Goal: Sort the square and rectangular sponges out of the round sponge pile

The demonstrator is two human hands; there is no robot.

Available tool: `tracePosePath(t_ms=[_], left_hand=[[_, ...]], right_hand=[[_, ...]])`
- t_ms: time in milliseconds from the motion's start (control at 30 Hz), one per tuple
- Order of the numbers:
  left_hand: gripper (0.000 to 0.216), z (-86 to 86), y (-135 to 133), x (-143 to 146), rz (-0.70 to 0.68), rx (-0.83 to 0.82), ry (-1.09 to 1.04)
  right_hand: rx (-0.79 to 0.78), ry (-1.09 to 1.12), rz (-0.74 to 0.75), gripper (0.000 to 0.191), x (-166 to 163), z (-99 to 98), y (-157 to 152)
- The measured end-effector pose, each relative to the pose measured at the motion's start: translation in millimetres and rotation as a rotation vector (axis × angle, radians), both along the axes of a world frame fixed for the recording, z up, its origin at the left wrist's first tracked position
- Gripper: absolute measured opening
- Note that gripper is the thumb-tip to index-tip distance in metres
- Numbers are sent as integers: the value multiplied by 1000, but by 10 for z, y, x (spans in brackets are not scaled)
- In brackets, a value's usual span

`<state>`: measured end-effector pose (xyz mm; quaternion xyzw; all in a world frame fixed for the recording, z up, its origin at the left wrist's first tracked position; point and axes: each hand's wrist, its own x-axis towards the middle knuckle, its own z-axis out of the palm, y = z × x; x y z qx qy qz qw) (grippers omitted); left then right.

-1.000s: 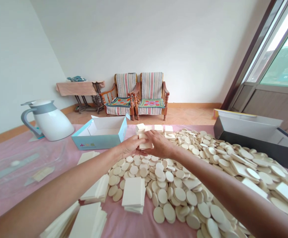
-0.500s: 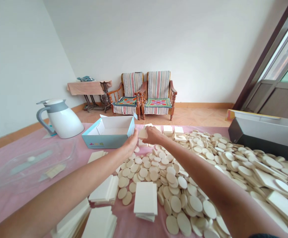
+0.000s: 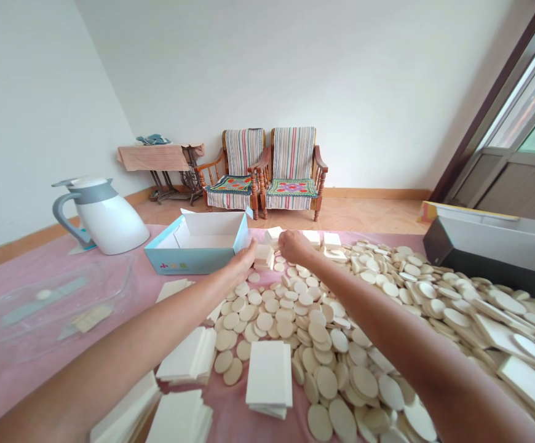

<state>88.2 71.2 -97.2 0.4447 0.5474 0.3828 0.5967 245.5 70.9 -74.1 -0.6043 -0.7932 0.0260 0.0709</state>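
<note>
Where the pink cloth [image 3: 18, 369] fills the left of the frame, a white jug [image 3: 106, 218] stands behind a clear tray [image 3: 55, 301]. Right of them, at upper centre, sits an open blue box [image 3: 194, 258]. Just beside its right-hand corner the left hand [image 3: 244, 258] lies open, fingers straight and together, pressed flat against the side of a small stack of square pads [image 3: 264, 256]. That stack rests on the cloth between the two hands, at the far edge of the heap of round pads [image 3: 323, 344].

By the look of it, the work in hand is squaring up this stack. Any further handling would call for even pressure from both sides, since loose pads like these seem apt to slide.

Right of the stack, the right hand [image 3: 295, 245] has its fingers curled in toward the topmost pads. Whether it pinches one or only touches them, I cannot tell. A black box [image 3: 489, 258] lies at the far right.
</note>
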Motion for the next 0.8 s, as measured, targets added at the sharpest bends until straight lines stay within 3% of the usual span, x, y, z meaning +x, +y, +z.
tracePosePath(t_ms=[233,367,567,800], left_hand=[[54,53,-30,13,-40,1,-13],[51,29,-21,13,-25,0,-10],[53,10,33,3,6,1,11],[52,53,18,34,-8,-19,-1]], right_hand=[[-62,-87,143,32,4,-195,-152],[-87,-82,202,31,42,-152,-250],[-86,14,60,39,41,-38,-175],[-127,101,-75,33,-183,-198,-121]])
